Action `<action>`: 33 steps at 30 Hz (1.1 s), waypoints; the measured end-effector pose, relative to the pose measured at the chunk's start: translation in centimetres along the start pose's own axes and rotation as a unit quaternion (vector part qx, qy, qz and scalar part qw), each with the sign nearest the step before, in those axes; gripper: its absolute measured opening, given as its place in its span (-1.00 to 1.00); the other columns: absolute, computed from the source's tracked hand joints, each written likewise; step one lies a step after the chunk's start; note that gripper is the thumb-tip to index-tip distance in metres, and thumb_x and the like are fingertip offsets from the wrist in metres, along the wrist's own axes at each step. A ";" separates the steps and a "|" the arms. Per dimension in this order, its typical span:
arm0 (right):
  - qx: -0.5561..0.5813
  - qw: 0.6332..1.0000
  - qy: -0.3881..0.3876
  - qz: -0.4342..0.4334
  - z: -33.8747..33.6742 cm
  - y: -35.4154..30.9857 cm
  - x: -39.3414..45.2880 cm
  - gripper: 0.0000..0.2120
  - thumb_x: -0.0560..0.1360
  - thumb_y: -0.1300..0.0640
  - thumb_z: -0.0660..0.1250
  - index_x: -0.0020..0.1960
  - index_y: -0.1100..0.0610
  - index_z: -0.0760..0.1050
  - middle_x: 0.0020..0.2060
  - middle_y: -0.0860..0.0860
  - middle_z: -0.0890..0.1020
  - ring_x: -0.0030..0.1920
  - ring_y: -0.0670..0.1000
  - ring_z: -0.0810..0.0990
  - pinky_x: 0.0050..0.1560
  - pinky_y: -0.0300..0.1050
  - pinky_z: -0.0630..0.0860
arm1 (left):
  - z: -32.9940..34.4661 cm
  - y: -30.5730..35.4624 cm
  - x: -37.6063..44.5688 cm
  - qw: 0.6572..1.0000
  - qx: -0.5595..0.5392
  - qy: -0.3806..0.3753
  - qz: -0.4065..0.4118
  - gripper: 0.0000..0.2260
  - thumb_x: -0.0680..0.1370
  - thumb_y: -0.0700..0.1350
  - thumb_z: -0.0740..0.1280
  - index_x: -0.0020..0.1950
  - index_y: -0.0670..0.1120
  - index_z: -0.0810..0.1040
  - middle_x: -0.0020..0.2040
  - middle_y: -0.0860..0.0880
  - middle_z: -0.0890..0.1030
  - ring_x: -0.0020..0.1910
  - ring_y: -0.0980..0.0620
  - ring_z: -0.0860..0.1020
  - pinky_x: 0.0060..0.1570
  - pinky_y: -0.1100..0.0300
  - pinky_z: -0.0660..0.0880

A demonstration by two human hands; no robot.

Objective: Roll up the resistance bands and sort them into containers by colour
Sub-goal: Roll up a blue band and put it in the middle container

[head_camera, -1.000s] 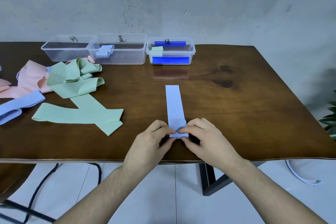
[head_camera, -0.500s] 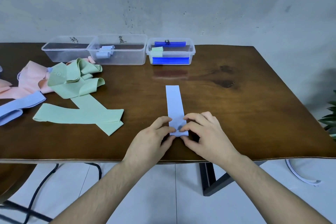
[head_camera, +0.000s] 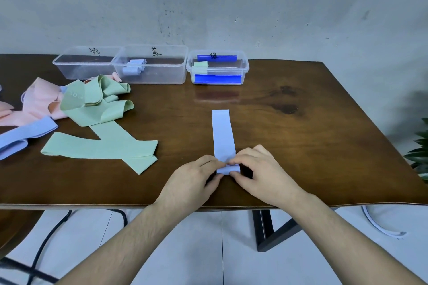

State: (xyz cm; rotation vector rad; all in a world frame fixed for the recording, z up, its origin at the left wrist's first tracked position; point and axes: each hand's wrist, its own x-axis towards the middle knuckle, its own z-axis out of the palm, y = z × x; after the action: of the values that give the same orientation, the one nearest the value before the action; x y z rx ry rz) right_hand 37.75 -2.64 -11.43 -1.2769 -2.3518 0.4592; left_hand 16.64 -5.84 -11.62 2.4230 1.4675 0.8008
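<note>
On the dark brown wooden table [head_camera: 301, 157], a pale blue flat elastic band [head_camera: 222, 133] lies lower centre. The left hand [head_camera: 192, 183] and right hand [head_camera: 261, 173] pinch its rolled near end with curled fingers.

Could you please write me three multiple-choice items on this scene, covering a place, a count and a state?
1. Where do the rolled light-blue bands lie?
A. left container
B. middle container
C. right container
2. How many clear containers stand at the table's far edge?
A. two
B. three
C. four
3. What state is the light-blue band under the left hand and right hand in?
A. fully rolled
B. rolled at its near end only
C. lying in a container

Key: 1 B, two rolls show through its wall; 2 B, three stand in a row; 3 B, the far length lies flat.
</note>
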 end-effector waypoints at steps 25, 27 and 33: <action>0.078 0.996 0.005 0.033 -0.4 0.2 1.9 -0.91 0.59 0.06 0.37 -0.01 -0.14 0.59 -0.12 -0.24 0.57 -0.01 -0.12 0.43 -0.11 -0.37 0.36 | -0.2 -0.1 1.9 0.998 0.014 -0.005 -0.064 -0.77 0.65 -0.02 0.24 0.26 0.01 0.57 0.11 0.14 0.48 -0.19 0.07 0.54 -0.30 0.24 0.44; 0.076 0.997 0.011 0.032 -0.2 0.2 2.0 -0.89 0.59 0.05 0.36 -0.05 -0.18 0.55 -0.12 -0.23 0.57 0.00 -0.12 0.42 -0.09 -0.35 0.37 | -0.4 -0.1 1.9 0.999 0.002 0.011 -0.047 -0.84 0.63 -0.07 0.30 0.16 0.00 0.62 0.07 0.14 0.53 -0.17 0.09 0.57 -0.28 0.26 0.49; 0.060 0.997 0.023 0.046 0.2 0.3 2.2 -0.88 0.60 0.00 0.33 0.04 -0.09 0.65 -0.08 -0.22 0.55 0.04 -0.13 0.41 0.05 -0.34 0.37 | -0.3 -0.3 2.3 0.999 0.013 0.020 -0.041 -0.86 0.61 -0.10 0.33 0.08 -0.03 0.67 0.03 0.11 0.60 -0.14 0.09 0.61 -0.24 0.29 0.47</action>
State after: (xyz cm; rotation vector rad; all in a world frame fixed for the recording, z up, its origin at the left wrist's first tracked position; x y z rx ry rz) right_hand 36.84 -0.60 -11.27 -1.3297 -2.1979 0.5849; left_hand 17.09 -3.71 -10.72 2.3617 1.5897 0.8214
